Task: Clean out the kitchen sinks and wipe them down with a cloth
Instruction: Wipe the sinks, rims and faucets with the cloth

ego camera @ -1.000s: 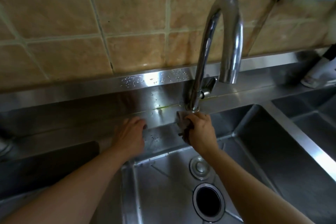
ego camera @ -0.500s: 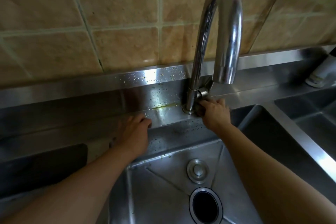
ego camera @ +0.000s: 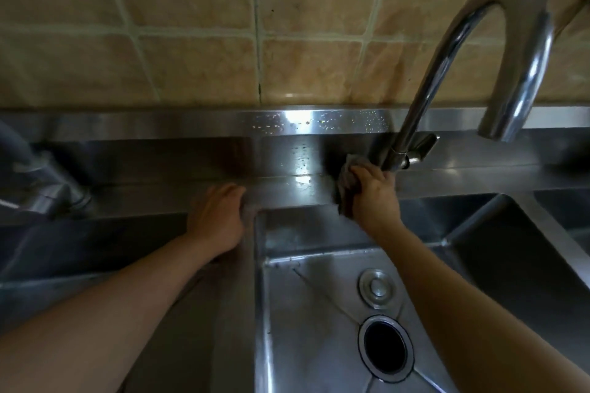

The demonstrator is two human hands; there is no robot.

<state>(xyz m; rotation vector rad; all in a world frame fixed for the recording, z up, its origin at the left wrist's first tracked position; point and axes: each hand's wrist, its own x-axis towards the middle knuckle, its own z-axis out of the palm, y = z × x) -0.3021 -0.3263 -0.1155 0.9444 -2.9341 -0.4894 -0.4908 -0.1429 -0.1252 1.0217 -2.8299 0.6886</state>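
Bunched grey cloth point(ego camera: 345, 180) at steel sink point(ego camera: 306, 297) ledge

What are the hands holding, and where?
The right hand grips a bunched grey cloth around its middle, by the faucet base. The left hand holds nothing.

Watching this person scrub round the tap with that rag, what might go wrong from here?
1. The right hand works the cloth right beside the faucet lever; a knock might turn the water on.
2. The drain below is open, so a dropped cloth or loosened grime may end up there.
3. The left hand rests on the steel sink edge, which shows droplets and may be slippery.
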